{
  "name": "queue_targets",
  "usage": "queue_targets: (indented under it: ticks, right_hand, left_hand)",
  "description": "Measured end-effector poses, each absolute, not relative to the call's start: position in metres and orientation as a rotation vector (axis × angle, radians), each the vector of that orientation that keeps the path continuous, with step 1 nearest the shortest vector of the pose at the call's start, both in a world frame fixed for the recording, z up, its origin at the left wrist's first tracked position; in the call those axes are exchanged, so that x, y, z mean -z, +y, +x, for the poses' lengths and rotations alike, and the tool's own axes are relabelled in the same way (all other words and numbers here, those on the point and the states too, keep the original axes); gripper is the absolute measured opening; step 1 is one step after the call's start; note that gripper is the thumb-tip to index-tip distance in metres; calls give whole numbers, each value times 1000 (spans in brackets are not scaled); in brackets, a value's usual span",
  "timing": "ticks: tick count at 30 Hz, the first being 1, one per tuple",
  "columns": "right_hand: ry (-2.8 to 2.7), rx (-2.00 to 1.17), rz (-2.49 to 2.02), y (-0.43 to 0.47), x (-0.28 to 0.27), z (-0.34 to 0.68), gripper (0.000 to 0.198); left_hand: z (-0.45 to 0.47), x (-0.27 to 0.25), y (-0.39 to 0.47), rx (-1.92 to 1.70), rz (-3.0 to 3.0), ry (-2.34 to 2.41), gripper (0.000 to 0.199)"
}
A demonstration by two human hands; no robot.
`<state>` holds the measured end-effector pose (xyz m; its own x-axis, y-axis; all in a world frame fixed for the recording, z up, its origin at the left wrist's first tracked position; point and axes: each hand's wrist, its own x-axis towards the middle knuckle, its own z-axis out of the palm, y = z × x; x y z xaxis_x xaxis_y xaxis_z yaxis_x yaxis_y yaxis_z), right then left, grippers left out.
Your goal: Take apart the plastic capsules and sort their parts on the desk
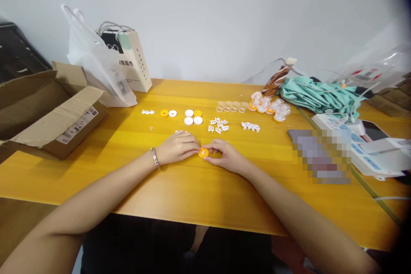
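Observation:
Between my two hands an orange round disc [203,152] with a small white piece at its middle is held at the table surface. My right hand [224,155] pinches its right edge between thumb and fingers. From the left, the closed fingertips of my left hand [180,147] grip its other edge; the thumb is mostly hidden. Just behind my left hand a white piece peeks out, largely covered. Farther back lie white and orange discs [189,120], small white openwork parts [219,124], more white parts [251,126] and clear cups [227,106].
Several clear-and-orange assembled pieces [269,106] stand at the back right, by a brown bottle [278,78] and green cloth [321,94]. A power strip [362,150] and a blurred-out object [319,156] lie right. An open cardboard box [54,115] and bags [135,60] stand left.

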<state>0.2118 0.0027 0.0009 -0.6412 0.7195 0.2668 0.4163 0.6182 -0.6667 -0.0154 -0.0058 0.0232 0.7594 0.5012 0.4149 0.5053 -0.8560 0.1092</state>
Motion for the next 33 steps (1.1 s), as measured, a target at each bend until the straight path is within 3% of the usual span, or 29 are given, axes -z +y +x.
queue_targets:
  ticks: [9,21,33]
  right_hand:
    - [-2344,-735,-879,5,1,210,28]
    - [-2322,-760,-901,5,1,210,28]
    - [-2305,-762,-921,3,-1,209,27]
  left_hand:
    - [-1,-11,-7,737,-2825,-855,21]
    - [-5,-17,-1,584,-2557,-369,14]
    - [-6,-15,3,553,-2550,-321,15]
